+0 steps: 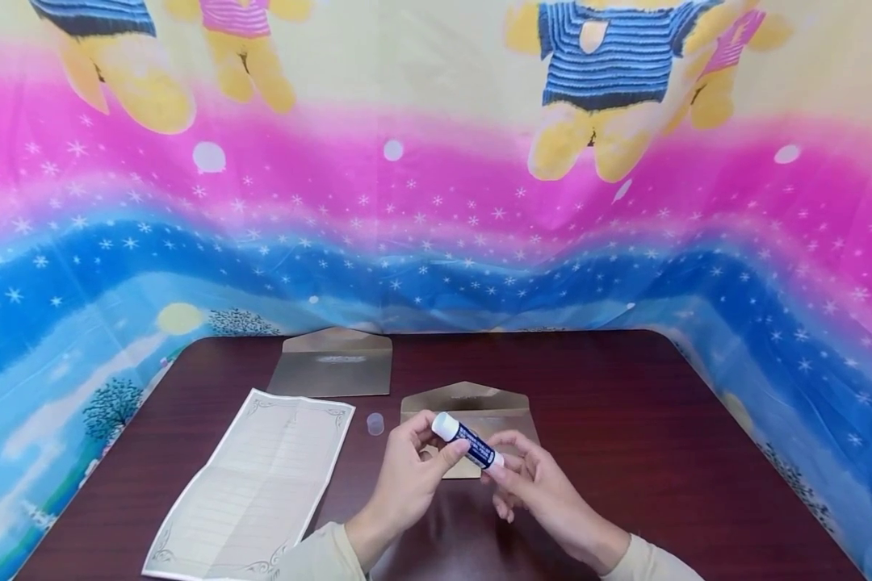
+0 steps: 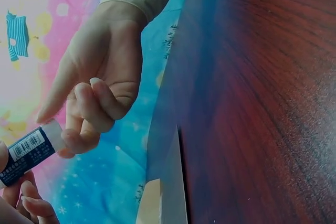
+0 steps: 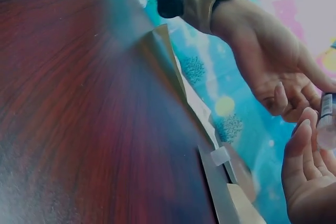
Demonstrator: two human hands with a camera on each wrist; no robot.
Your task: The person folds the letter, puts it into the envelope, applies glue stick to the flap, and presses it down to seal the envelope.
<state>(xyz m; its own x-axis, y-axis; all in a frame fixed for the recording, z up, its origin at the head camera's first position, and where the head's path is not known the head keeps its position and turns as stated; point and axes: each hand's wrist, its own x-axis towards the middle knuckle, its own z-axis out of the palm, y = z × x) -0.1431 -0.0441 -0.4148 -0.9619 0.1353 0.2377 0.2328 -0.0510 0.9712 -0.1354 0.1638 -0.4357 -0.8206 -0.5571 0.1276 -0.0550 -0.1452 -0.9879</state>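
Dark-blue and white plastic glue stick point(image 1: 472, 444): held tilted between both hands, above reddish-brown wooden tabletop point(image 1: 625, 411).
Handling: probably light and stiff — smooth casing, liable to slip.
Hold point: mid-barrel, clear of upper white end.
Left hand point(image 1: 410, 466): pinching barrel between thumb and fingers, wrist angled inward.
Right hand point(image 1: 541, 482): pinching lower white end with thumb and fingertip — remaining fingers loosely bent.

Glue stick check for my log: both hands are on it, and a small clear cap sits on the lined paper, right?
Not quite: the cap sits on the tabletop beside the lined paper, as the head view shows; both hands are on the glue stick.
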